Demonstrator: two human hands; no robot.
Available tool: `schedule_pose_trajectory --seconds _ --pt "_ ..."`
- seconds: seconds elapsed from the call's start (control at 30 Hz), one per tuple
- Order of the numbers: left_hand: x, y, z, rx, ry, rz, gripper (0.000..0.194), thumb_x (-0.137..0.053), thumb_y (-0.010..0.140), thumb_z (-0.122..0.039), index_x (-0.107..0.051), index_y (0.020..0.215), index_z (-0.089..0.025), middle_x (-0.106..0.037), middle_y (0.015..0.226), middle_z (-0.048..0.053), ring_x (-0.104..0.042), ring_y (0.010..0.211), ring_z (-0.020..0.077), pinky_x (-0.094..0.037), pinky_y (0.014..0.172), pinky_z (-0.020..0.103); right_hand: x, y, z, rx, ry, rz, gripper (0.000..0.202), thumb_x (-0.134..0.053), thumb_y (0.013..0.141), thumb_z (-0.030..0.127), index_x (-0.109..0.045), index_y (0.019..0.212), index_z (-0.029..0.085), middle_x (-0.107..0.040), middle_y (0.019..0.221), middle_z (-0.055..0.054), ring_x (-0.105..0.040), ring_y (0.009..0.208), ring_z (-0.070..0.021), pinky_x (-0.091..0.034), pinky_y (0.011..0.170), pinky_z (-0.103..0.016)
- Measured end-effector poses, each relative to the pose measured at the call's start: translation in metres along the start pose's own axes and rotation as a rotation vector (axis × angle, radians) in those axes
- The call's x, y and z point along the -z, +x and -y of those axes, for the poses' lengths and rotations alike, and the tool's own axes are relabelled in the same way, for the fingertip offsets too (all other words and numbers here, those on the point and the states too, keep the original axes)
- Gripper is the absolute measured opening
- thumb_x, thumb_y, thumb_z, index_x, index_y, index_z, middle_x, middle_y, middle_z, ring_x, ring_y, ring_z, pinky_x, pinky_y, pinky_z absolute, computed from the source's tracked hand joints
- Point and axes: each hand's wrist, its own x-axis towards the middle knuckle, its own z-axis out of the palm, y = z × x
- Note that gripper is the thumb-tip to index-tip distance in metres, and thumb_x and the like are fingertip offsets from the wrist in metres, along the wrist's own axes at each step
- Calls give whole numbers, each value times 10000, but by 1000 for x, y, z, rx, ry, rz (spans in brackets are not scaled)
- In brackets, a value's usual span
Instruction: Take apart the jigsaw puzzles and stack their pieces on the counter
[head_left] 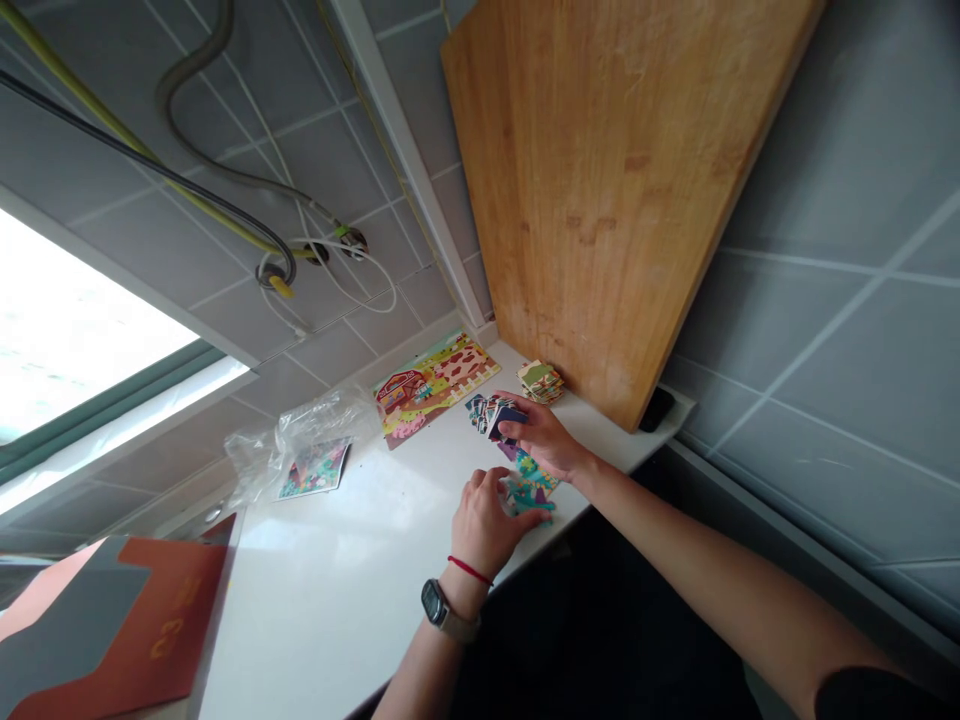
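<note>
One pile (pixel 539 382) laid beyond right hand (pixel 546 437), which pinches cards (pixel 487 415) not yet laid — left hand (pixel 484 515) curled at colourful sheet (pixel 532 472), grip unclear.

Board (pixel 600 190): smooth wood. Tabletop (pixel 322 570): smooth, glossy. Bag (pixel 319 420): crinkled, shiny plastic. Cards (pixel 484 414): probably coated paper.

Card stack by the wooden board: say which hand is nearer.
Right. The right hand, holding cards, is close to the card stack; the left hand is farther off, at the white table's near edge.
</note>
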Motion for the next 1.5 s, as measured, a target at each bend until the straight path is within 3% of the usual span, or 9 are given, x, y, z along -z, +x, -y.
schedule_pose_trajectory --seconds 0.17,0.33,0.47,0.63,0.83,1.0,1.13,1.3,1.5 --pt "0 2 -1 17 18 9 441 -861 696 -434 -663 1019 -208 -656 984 60 -659 961 252 -500 851 346 11 -39 0 -16 40 -86 567 -883 685 249 -684 1215 217 -754 1068 -43 -710 961 -219 -547 920 -384" --pt "3 8 1 49 -3 20 368 -848 702 -402 -631 923 -203 -665 996 55 -658 904 215 -475 755 295 13 -45 -5 -61 19 -140 538 -906 650 234 -707 1149 200 -764 1034 -35 -710 916 -193 -543 917 -357" --pt "4 10 5 53 -83 49 289 -804 733 -386 -619 871 -210 -653 778 -7 -612 733 171 -428 649 265 12 -45 -7 -32 52 -152 534 -897 666 253 -698 1159 205 -764 1041 -40 -709 939 -200 -542 916 -359" --pt "-1 10 18 11 -385 -32 251 -760 751 -332 -642 923 -193 -613 623 -39 -584 609 137 -450 621 249 15 -47 -6 -22 91 -115 520 -899 667 266 -699 1146 234 -759 1075 -46 -705 1000 -229 -531 942 -392" --pt "5 15 34 101 -789 -68 370 -764 722 -445 -648 940 -170 -732 938 86 -713 750 210 -582 616 304 17 -49 -3 24 66 -55 512 -891 687 314 -705 1163 273 -749 1131 -51 -696 1052 -258 -514 977 -433" --pt "21 31 51 -70 -625 -151 310 -732 776 -379 -735 1010 -175 -760 963 96 -722 834 223 -600 677 313 15 -51 -3 -50 -104 63 669 -904 663 264 -657 1283 223 -734 1181 -82 -690 1045 -241 -522 945 -389" --pt "15 39 64 -103 -698 -162 488 -747 772 -347 -646 1218 -174 -775 951 82 -733 800 210 -605 694 318 14 -53 -3 -85 -195 94 746 -908 655 258 -621 1342 218 -705 1250 -97 -673 1071 -235 -521 920 -362" --pt "2 36 73 -123 -671 -216 313 -711 828 -337 -690 1099 -182 -778 1032 85 -738 845 207 -599 760 325 15 -56 -4 -63 -207 36 773 -910 651 270 -608 1360 228 -700 1266 -99 -663 1118 -259 -494 994 -407" --pt "1 27 74 -185 -591 -219 225 -672 878 -294 -723 1083 -216 -783 1029 53 -723 781 179 -598 753 313 13 -55 -3 -38 -179 -31 759 -897 672 325 -600 1365 243 -713 1231 -90 -663 1126 -277 -466 1049 -460"
